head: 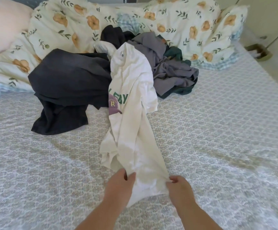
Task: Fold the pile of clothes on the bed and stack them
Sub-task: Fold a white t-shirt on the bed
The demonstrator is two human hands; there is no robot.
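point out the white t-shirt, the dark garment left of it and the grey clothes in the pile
white t-shirt (131,83): head view, on its bunched upper body above the green lettering
dark garment (68,77): head view, on its broad flat middle
grey clothes (171,70): head view, on the crumpled folds right of the shirt

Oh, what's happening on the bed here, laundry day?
Yes. A person is sorting laundry: the left hand and the right hand both pinch the near edge of a white T-shirt, which stretches back to a heap of dark and grey clothes on the bed. Nothing looks folded or stacked yet.
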